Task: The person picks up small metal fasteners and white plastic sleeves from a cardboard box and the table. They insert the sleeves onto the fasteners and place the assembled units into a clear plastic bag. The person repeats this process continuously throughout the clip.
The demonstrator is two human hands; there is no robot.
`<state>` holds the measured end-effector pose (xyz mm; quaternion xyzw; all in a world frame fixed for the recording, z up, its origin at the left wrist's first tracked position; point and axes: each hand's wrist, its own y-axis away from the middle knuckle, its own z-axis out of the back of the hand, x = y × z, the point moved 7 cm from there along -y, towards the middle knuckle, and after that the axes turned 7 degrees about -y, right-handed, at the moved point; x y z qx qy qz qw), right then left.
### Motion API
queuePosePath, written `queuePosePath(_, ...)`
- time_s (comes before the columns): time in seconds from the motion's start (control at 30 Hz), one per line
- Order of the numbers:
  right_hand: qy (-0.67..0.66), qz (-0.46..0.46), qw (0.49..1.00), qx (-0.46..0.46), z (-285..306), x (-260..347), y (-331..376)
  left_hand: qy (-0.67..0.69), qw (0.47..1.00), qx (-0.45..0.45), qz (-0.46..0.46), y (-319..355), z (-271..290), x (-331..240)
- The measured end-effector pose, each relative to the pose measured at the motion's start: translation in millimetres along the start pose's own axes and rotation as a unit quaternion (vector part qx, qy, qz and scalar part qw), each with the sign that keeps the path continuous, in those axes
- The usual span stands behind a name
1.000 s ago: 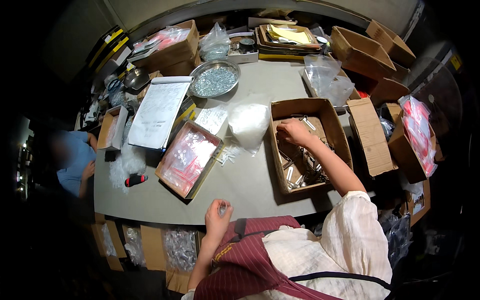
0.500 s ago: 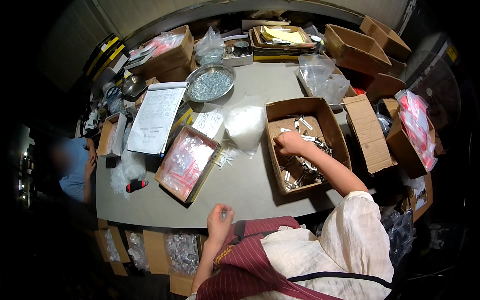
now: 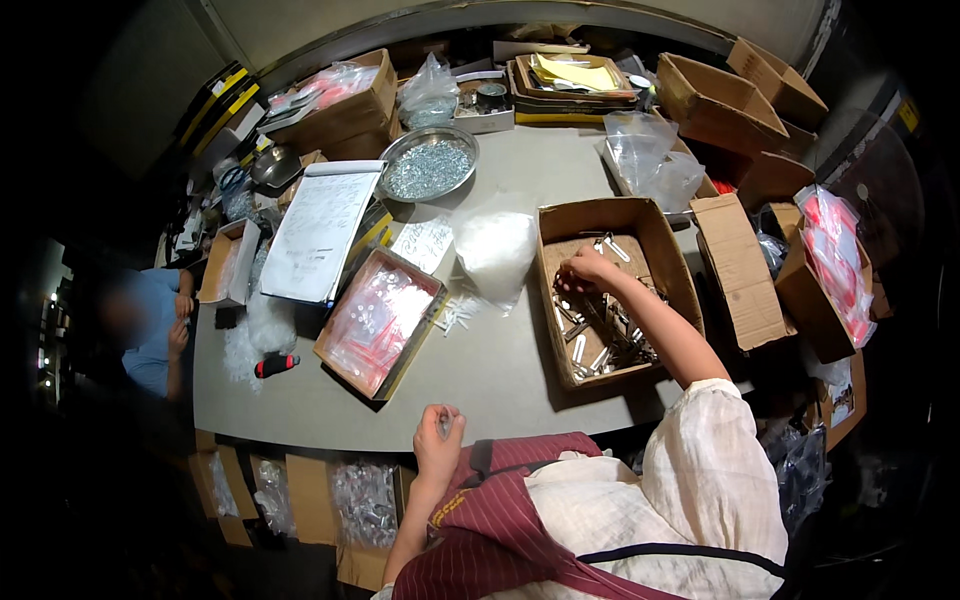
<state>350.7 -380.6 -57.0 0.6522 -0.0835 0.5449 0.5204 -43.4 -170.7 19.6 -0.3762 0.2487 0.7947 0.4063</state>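
Observation:
My right hand (image 3: 590,268) reaches into an open cardboard box (image 3: 688,300) on the right half of the table. Its fingers are bent down and closed over small metal pieces (image 3: 603,358), slim and silvery or dark, that lie loose on the box's bottom. What the fingertips pinch is hidden. Low in front of my body, just off the table's near edge, my left hand (image 3: 438,442) is curled closed. Something small and greyish seems to be in its fingers, too small to name.
Left of the box lie a bag of white pieces (image 3: 495,250), a tray of small plastic bags (image 3: 372,325), a clipboard (image 3: 322,230) and a red-black tool (image 3: 276,366). A metal bowl of small shiny parts (image 3: 430,165) stands behind. Another person (image 3: 155,330) sits at far left.
Inside the box, my right hand has shifted slightly away from me and to the right. My left hand stays curled in about the same place. The whole view has shifted a little.

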Motion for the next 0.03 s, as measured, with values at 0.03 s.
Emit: queuePosePath(0.03,0.007,0.006,1.000,0.005,-0.2,1.9,-0.8,-0.009,1.000,-0.010,-0.008,1.7,1.4,6.5)
